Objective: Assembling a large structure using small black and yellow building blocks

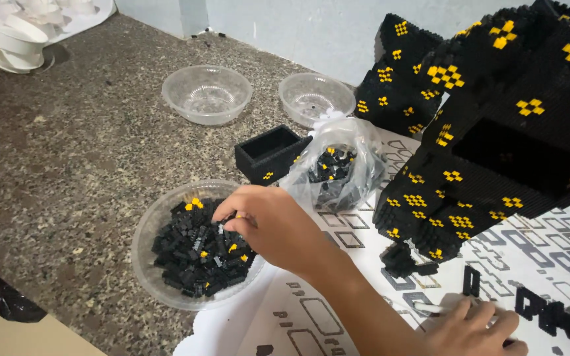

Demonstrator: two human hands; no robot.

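Our left hand (268, 224) reaches into the clear bowl (145, 227), fingertips pinched together among the loose black and yellow bricks (196, 254), though we can't tell whether a brick is actually caught. Just right of that hand sits the large black-and-yellow brick model (496, 145), which looks mostly built. Our right hand (473, 329) lies flat on the printed sheet (324, 316), fingers spread, gripping nothing, beside a few small black sub-assemblies (552, 316) not yet attached.

Speckled brown-grey stone countertop (67, 165); pale blue-grey wall (285, 26) at twelve o'clock; tan floor (28, 339) at seven o'clock; even, soft light.
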